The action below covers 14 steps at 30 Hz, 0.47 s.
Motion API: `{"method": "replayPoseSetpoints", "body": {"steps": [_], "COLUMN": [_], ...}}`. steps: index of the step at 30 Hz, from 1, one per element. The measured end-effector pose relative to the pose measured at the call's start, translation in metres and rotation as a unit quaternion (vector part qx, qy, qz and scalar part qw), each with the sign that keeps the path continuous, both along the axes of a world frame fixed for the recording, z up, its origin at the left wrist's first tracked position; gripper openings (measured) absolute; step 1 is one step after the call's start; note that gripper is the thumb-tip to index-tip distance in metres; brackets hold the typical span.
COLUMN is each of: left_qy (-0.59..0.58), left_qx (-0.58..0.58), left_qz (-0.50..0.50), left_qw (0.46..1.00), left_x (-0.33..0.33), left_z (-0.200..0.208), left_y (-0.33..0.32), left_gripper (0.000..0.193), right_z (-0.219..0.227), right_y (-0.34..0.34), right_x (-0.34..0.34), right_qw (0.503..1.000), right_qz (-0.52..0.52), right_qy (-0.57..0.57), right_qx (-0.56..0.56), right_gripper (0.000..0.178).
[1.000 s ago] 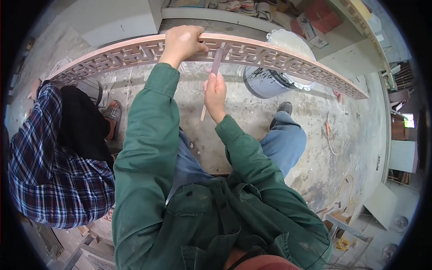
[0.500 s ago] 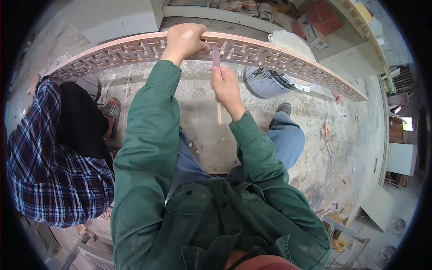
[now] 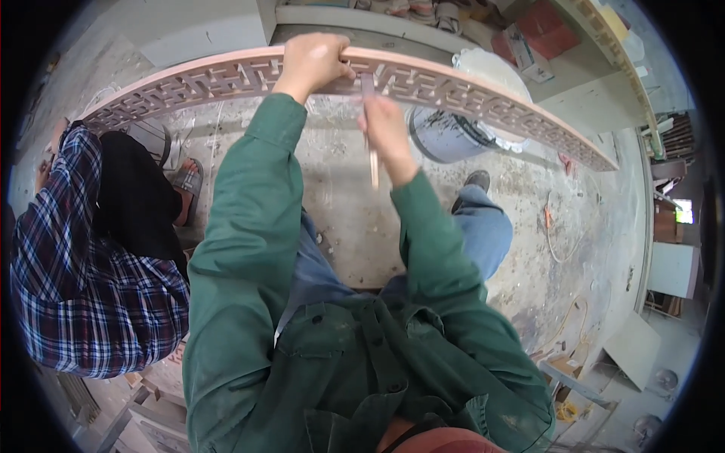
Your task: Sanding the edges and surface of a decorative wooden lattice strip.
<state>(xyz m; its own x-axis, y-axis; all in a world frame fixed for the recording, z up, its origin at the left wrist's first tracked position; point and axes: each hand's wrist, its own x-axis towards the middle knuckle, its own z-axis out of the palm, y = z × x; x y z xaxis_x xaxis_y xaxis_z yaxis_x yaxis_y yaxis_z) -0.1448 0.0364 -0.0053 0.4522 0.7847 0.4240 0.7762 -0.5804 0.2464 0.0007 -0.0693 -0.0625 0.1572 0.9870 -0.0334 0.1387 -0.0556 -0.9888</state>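
Note:
A long, pinkish-brown wooden panel with cut-out geometric fretwork (image 3: 445, 92) stretches across the far side in front of me. My left hand (image 3: 313, 64) is closed over its top edge near the middle. My right hand (image 3: 389, 130), blurred by motion, grips a narrow sanding stick (image 3: 368, 84) with a purplish-grey upper part and a bare wooden lower end. The stick's upper end meets the openwork just right of my left fingers. How deep it reaches into the cut-out cannot be made out.
A co-worker in a plaid shirt (image 3: 98, 302) sits at left, by the panel's left end. Beyond the panel stands a paint-smeared white bucket (image 3: 445, 136). A cable with an orange part (image 3: 547, 219) lies on the stained floor at right. Boxes (image 3: 532, 57) sit at far right.
My right hand and the sanding stick have moved away from me, up toward the panel and slightly right. My left hand keeps its hold on the panel's edge.

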Motion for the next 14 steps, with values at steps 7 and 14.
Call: {"method": "replayPoseSetpoints", "body": {"steps": [7, 14], "left_qy": [0.010, -0.004], "left_qx": [-0.038, 0.001], "left_qz": [0.018, -0.006], "left_qw": [0.999, 1.000], "left_x": [-0.005, -0.007], "left_z": [-0.001, -0.003], "left_y": [-0.003, -0.001], "left_gripper": [0.038, 0.040], "right_z": [0.000, 0.009], "right_y": [-0.005, 0.035], "right_x": [-0.008, 0.008], "right_qw": [0.998, 0.987], "right_qz": [-0.003, 0.041], "right_qy": [0.041, 0.114], "right_qx": [-0.050, -0.108], "right_gripper": [0.033, 0.036]}}
